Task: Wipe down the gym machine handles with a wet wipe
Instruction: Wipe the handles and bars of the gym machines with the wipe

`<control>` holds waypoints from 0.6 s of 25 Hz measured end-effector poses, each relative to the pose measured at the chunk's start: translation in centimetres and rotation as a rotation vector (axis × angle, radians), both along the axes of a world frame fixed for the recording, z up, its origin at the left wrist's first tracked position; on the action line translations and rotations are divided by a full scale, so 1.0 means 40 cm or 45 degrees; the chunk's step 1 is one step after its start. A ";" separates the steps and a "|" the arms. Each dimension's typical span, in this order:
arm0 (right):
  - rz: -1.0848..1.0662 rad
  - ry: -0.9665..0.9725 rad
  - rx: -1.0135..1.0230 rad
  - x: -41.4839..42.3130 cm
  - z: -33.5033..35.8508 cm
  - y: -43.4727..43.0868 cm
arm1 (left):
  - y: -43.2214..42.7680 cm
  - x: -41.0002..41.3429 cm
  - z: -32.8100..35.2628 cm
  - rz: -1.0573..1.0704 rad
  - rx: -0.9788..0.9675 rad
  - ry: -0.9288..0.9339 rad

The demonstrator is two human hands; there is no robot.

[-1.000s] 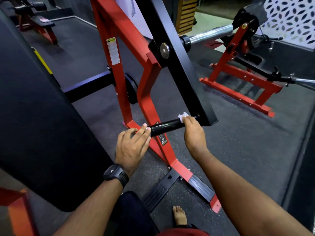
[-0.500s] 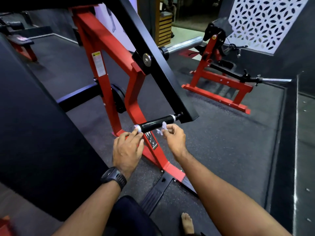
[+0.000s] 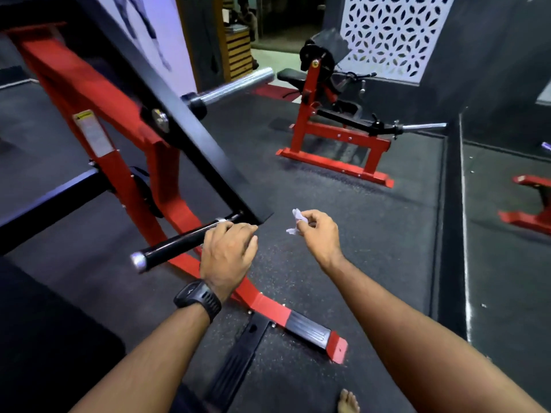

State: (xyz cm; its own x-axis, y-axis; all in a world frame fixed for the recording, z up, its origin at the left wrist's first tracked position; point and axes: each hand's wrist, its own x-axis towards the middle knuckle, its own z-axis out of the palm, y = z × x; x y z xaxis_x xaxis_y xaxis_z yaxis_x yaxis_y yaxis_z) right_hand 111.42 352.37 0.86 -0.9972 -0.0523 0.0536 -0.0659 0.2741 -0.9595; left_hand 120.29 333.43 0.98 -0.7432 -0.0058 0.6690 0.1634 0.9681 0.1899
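A black handle [image 3: 176, 244] with a silver end cap juts from the black lever arm [image 3: 190, 138] of a red gym machine [image 3: 98, 93]. My left hand [image 3: 228, 253], a black watch on its wrist, lies over the handle's inner end near the lever arm, fingers curled over the bar. My right hand [image 3: 319, 234] hovers to the right of the handle, off the machine, pinching a crumpled white wet wipe [image 3: 296, 222] between thumb and fingers.
A chrome weight peg [image 3: 235, 86] sticks out from the lever arm. The machine's red and black foot [image 3: 301, 326] lies on the dark rubber floor. A second red machine [image 3: 337, 138] stands behind on the right. A black pad [image 3: 44, 338] fills the lower left. My bare foot [image 3: 347, 402] shows at the bottom.
My right hand has lifted the wipe off the handle and moved right. My left hand has slid from the handle's free end to its inner end. The view has swung.
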 end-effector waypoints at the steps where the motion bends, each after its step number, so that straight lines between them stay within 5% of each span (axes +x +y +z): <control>1: -0.002 -0.003 0.027 -0.032 0.005 0.056 | 0.052 -0.043 -0.004 -0.016 -0.003 -0.021; 5: 0.036 0.017 0.249 -0.199 0.010 0.292 | 0.265 -0.256 -0.007 -0.090 0.038 -0.110; 15: -0.035 -0.025 0.169 -0.584 0.024 0.630 | 0.607 -0.729 0.011 -0.252 0.067 -0.259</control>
State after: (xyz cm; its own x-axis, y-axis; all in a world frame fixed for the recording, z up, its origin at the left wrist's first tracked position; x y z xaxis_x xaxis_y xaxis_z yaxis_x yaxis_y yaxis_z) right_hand 88.06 377.58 1.82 -0.9992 -0.0299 0.0281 -0.0378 0.4003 -0.9156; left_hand 91.12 357.73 1.43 -0.8522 0.1217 0.5089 0.3014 0.9092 0.2874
